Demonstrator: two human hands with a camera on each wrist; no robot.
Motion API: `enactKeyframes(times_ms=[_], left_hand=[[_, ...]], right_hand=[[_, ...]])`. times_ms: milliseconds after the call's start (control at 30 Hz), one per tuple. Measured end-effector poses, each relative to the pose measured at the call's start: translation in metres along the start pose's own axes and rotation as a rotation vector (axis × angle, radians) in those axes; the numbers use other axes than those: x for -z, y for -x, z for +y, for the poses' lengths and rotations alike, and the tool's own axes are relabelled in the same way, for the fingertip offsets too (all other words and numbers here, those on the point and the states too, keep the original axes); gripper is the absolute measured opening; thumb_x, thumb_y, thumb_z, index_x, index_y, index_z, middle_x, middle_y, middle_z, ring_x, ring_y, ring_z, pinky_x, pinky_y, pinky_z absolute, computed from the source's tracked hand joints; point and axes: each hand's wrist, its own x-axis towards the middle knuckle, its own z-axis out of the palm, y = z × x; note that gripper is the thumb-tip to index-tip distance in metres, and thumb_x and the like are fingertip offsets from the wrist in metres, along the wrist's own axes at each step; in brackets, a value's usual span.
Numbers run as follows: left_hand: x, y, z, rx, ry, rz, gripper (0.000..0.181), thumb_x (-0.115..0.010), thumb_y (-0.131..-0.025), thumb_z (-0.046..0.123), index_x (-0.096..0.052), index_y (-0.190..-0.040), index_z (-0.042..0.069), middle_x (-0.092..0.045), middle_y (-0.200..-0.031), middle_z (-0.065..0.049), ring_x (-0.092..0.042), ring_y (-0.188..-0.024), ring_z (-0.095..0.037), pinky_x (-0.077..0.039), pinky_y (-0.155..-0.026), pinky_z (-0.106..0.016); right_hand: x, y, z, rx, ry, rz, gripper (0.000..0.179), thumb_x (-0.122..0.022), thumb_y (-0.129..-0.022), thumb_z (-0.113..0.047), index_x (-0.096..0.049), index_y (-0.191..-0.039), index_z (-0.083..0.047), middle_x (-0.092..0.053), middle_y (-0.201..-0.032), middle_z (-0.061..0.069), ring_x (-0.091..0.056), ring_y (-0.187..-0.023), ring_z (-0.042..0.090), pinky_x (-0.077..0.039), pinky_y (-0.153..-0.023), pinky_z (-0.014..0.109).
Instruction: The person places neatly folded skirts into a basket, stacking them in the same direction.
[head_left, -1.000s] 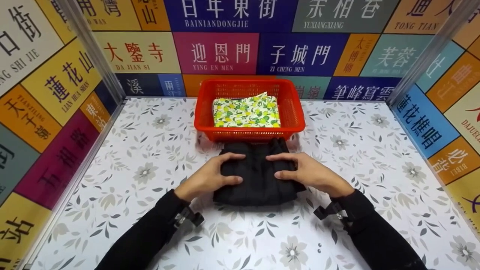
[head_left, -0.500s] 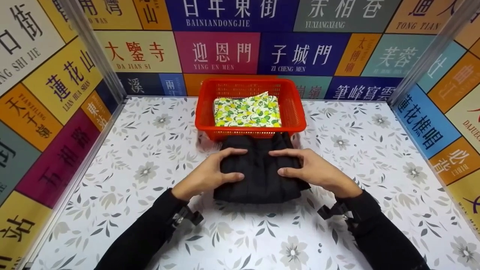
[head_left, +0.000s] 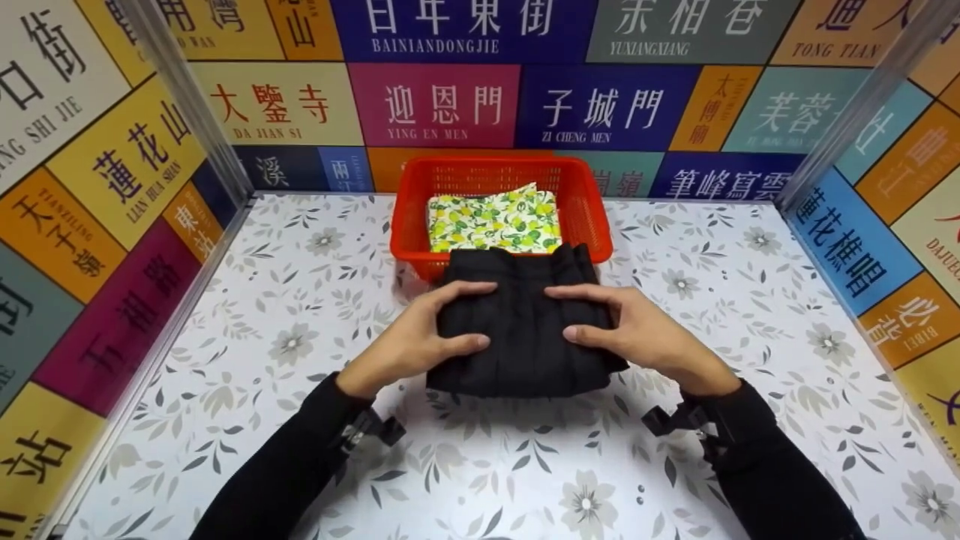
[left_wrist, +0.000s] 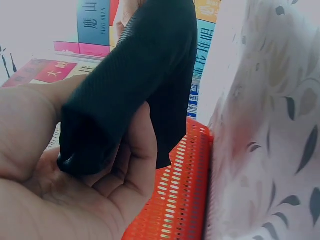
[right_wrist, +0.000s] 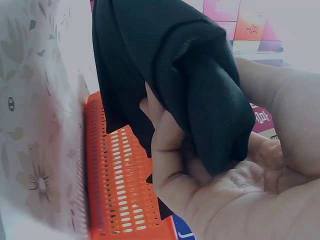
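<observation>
A folded black garment (head_left: 525, 337) hangs between both hands, lifted off the table, its far edge overlapping the near rim of a red basket (head_left: 416, 259). My left hand (head_left: 412, 337) grips its left side, thumb on top and fingers curled beneath, as the left wrist view shows the black cloth (left_wrist: 130, 85) in that grasp. On the right side, my right hand (head_left: 645, 337) holds it the same way; in the right wrist view the folded layers (right_wrist: 215, 100) bulge inside the palm. Inside the basket lies a folded cloth with a lemon print (head_left: 491, 221).
The basket stands at the back of a table (head_left: 300, 420) covered with a white floral cloth. Behind it rises a wall panel (head_left: 431, 105) with coloured sign blocks, and similar panels flank the left and right sides.
Both hands have raised the black garment and moved it forward, so its far edge now covers part of the basket's near rim. The basket and the lemon-print cloth have stayed put.
</observation>
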Motion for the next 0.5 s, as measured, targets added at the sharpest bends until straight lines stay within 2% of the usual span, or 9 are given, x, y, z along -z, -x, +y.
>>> enactKeyframes(times_ms=[267, 500], left_hand=[[0.006, -0.009, 0.009, -0.016, 0.043, 0.053, 0.069, -0.094, -0.102, 0.026, -0.066, -0.165, 0.036, -0.065, -0.169, -0.001, -0.068, -0.144, -0.025, -0.054, -0.126, -0.051], [0.014, -0.028, 0.01, -0.009, 0.059, 0.121, 0.068, -0.094, -0.102, 0.023, -0.067, -0.163, 0.038, -0.065, -0.167, -0.005, -0.065, -0.145, -0.025, -0.053, -0.126, -0.047]], right_hand=[[0.007, -0.003, -0.009, -0.011, -0.091, 0.048, 0.058, -0.089, -0.106, -0.025, -0.071, -0.161, -0.034, -0.075, -0.153, 0.012, -0.081, -0.126, 0.023, -0.069, -0.101, 0.03], [0.016, -0.018, -0.014, 0.03, -0.107, 0.116, 0.059, -0.086, -0.108, -0.021, -0.069, -0.164, -0.029, -0.074, -0.153, 0.016, -0.082, -0.122, 0.023, -0.07, -0.098, 0.032]])
